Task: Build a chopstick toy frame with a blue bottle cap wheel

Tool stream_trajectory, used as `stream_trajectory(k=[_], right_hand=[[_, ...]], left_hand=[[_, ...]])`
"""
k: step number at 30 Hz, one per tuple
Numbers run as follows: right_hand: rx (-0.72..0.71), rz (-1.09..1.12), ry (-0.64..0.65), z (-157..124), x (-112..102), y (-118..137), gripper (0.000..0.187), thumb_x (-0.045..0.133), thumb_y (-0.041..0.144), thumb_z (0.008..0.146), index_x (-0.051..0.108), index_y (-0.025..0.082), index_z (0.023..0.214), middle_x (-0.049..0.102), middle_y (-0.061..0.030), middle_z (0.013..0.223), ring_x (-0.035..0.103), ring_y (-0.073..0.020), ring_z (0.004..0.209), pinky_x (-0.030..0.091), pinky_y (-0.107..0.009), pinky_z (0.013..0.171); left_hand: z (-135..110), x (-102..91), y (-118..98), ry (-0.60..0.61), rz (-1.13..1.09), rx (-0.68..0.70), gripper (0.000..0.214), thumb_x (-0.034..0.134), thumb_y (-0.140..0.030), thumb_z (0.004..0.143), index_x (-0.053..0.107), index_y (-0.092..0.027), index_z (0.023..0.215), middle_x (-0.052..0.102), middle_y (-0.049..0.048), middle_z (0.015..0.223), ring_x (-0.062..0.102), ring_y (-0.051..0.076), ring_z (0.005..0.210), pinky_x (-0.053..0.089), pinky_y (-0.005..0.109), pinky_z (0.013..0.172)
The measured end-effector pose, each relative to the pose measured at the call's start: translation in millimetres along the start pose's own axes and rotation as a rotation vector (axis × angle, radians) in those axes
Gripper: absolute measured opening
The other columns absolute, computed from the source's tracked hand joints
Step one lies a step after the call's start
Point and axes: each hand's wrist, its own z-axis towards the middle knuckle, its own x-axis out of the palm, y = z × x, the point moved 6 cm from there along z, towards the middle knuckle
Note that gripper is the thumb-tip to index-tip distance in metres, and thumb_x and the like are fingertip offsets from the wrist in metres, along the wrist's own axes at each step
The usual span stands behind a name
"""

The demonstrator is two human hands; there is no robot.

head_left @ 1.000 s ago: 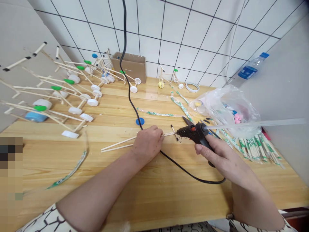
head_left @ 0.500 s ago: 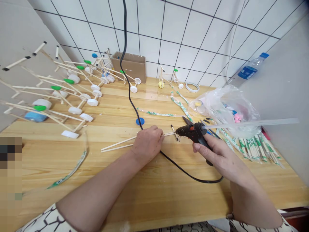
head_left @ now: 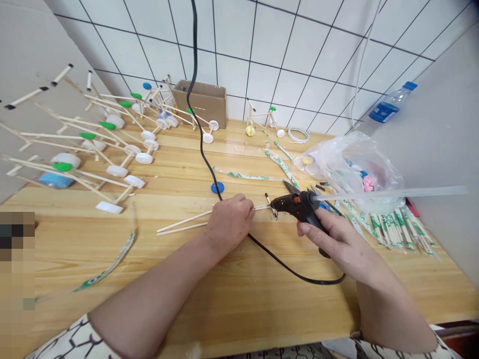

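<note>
My left hand (head_left: 229,223) presses down on a frame of thin wooden sticks (head_left: 183,222), whose far end pokes out past my fingers toward the glue. My right hand (head_left: 337,239) grips a black hot glue gun (head_left: 295,205) by its handle. A long translucent glue stick (head_left: 389,194) runs out of the gun's rear. The gun's nozzle sits just right of the wooden joint (head_left: 264,206), very close to it. I cannot tell whether they touch. The gun's black power cord (head_left: 295,265) curves across the table below both hands.
Several stick models with white and green bottle-cap wheels (head_left: 123,149) stand at the left. A cardboard box (head_left: 204,103) stands against the tiled wall. A plastic bag of caps (head_left: 348,169), a bundle of wooden chopsticks (head_left: 396,232), and a blue cap (head_left: 217,187) lie on the wooden table (head_left: 75,234).
The glue gun has shifted slightly left, its nozzle closer to the wooden joint. My left hand has stayed in place on the sticks.
</note>
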Motion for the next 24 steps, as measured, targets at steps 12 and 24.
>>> stream_trajectory(k=[12,24], right_hand=[[-0.009,0.021,-0.017,-1,-4,4,0.031,0.044,0.047,0.085,0.052,0.019,0.075,0.039,0.0033,0.061,0.037,-0.0107,0.053,0.032,-0.024,0.046],[0.016,0.512,-0.061,9,-16,-12,0.031,0.049,0.047,0.083,0.058,0.017,0.083,0.043,0.0020,0.054,0.037,-0.0111,0.046,0.027,-0.024,0.040]], left_hand=[[0,1.5,-1,0.005,0.003,0.010,0.028,0.040,-0.024,0.087,0.066,-0.018,0.080,0.066,0.0045,0.084,0.062,0.018,0.078,0.041,0.027,0.062],[-1,-5.2,-1,-0.107,-0.066,0.044,0.023,0.042,-0.024,0.086,0.064,-0.018,0.081,0.066,0.0033,0.083,0.061,0.017,0.077,0.042,0.027,0.064]])
